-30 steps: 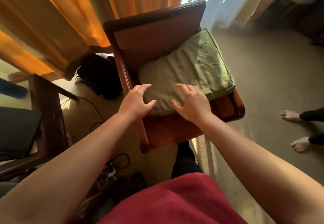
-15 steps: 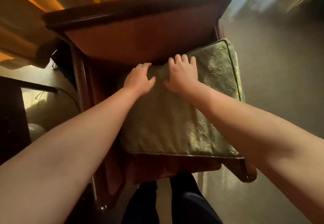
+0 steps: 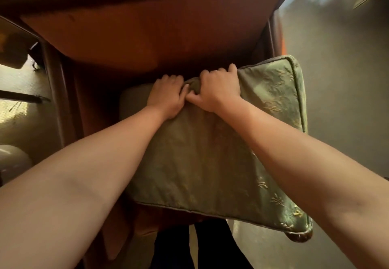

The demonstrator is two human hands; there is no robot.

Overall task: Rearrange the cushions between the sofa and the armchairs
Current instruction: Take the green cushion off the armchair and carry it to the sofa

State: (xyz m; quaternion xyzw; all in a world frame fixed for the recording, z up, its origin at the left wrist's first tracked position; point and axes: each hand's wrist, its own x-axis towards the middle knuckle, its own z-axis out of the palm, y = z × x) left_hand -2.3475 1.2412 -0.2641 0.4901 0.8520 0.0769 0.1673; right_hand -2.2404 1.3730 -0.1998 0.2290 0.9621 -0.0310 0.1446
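A green embroidered cushion lies on the seat of a dark wooden armchair, skewed so its right side overhangs the chair. My left hand and my right hand sit side by side at the cushion's far edge, both clenched on bunched fabric. The far right corner of the cushion is raised. My forearms cover part of its top. The chair's orange-brown backrest fills the upper view.
Beige carpet stretches to the right of the chair. Another piece of dark furniture stands at the left edge, with a pale rounded object below it. My dark trouser legs stand at the chair's front.
My head has come closer over the chair. Both hands went from flat on the cushion's far edge to fists gripping its fabric, and the far right corner has lifted.
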